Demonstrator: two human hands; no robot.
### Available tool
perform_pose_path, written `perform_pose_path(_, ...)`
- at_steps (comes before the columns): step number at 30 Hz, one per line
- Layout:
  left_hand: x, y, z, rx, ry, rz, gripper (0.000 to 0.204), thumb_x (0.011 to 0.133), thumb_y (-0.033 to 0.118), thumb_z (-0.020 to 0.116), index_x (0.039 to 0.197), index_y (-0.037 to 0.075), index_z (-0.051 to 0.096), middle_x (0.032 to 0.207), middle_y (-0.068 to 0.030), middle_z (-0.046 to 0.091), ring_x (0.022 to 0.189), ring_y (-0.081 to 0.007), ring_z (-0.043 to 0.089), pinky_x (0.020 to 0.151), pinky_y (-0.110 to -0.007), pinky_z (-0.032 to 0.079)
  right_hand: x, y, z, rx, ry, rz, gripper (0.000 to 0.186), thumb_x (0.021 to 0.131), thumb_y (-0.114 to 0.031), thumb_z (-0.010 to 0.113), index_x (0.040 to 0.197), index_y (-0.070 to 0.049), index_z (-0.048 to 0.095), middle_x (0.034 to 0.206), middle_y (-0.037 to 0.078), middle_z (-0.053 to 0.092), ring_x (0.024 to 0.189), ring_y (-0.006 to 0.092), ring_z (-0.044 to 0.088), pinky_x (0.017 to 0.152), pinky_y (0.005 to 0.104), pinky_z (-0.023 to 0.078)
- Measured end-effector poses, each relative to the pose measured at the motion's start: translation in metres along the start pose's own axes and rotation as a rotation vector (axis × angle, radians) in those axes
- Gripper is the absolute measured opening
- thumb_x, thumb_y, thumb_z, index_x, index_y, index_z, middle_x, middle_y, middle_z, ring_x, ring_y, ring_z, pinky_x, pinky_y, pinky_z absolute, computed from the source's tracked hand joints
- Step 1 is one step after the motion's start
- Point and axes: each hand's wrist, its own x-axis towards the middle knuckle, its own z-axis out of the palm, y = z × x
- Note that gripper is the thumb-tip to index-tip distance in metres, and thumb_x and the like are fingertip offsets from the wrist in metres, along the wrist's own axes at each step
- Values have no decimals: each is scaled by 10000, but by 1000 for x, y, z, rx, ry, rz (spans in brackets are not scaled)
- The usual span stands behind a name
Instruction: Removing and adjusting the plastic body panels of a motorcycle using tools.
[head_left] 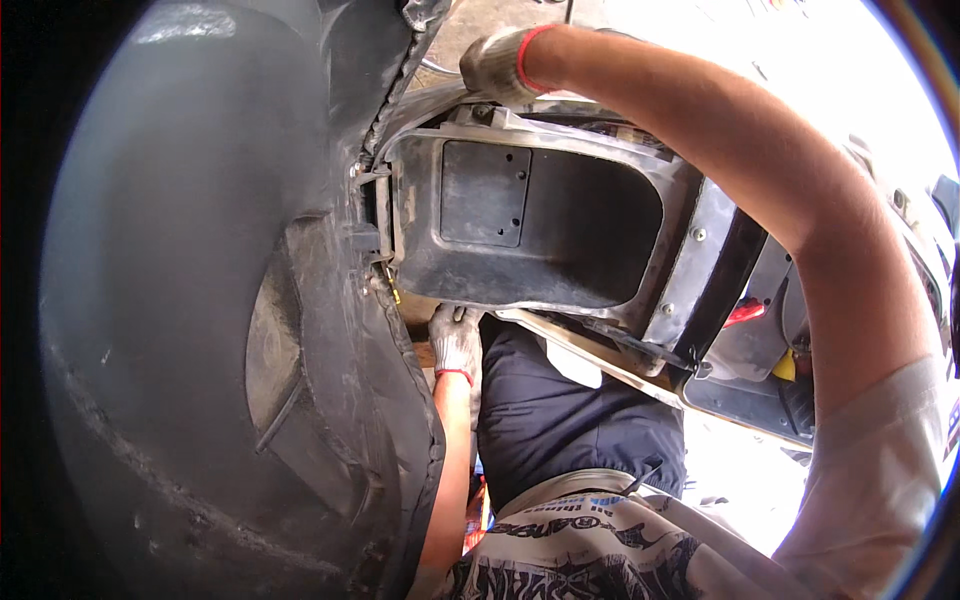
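A scooter stands across in front of me with its black seat [180,250] tipped up on the left. Its dark storage bucket [590,225] lies exposed in the middle. My left hand [457,342], in a pale knitted glove with a red cuff, is at the near edge of the body, below the bucket's rim. Its fingers look bent over the edge of the side panel [620,366], their tips partly hidden. Reaching over the scooter, my right hand [498,68], gloved alike, rests at the far rear side of the body. Its fingers are bent out of sight.
The hinge [382,215] joins the seat and the bucket's left end. A metal crosspiece [690,260] with bolts lies right of the bucket. Farther right are the dark footboard [750,405] and a small yellow piece [785,367]. My dark trousers [580,420] are close against the near side.
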Motion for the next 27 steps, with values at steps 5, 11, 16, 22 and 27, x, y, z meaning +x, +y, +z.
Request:
perform_pose_path(5, -2, 6, 3, -9, -41, -62, 281, 959, 45, 676, 1223, -48, 644, 1168, -81, 666, 1020, -168, 644, 903, -292, 534, 2, 10, 33, 125, 155, 146, 263, 942, -149, 612, 1181, -80, 699, 1103, 163, 720, 1054, 376, 681, 905, 448, 540)
perform_pose_path(11, 7, -11, -5, -202, -40, -83, 324, 968, 56, 665, 1269, -53, 616, 1211, -107, 665, 1054, -193, 652, 923, -304, 535, -33, 20, 6, 273, 65, 157, 279, 885, -250, 659, 1100, -109, 768, 1079, 146, 753, 997, 336, 700, 916, 407, 541)
perform_pose_path(16, 7, 2, -3, 126, -67, -78, 342, 961, 73, 683, 1278, -39, 615, 1206, -115, 672, 1044, -201, 658, 916, -307, 535, -55, 29, 11, 268, 87, 140, 255, 928, -182, 631, 1136, -98, 752, 1011, 162, 752, 966, 332, 707, 892, 414, 541)
perform_pose_path(22, -4, 17, 7, 51, -23, -98, 182, 939, 44, 683, 1105, 8, 617, 1016, -27, 582, 910, -123, 571, 807, -263, 490, -62, 20, 32, 185, 263, 70, 263, 980, -272, 607, 1159, -115, 720, 1103, 144, 663, 1051, 346, 663, 915, 449, 528)
perform_pose_path(27, -10, 23, 12, -6, 10, -85, 101, 921, 17, 669, 909, 77, 589, 820, 63, 473, 777, -53, 480, 704, -223, 436, -42, 33, 42, 277, 287, 84, 243, 888, -107, 635, 1097, -125, 758, 1034, 137, 751, 984, 332, 711, 871, 420, 557)
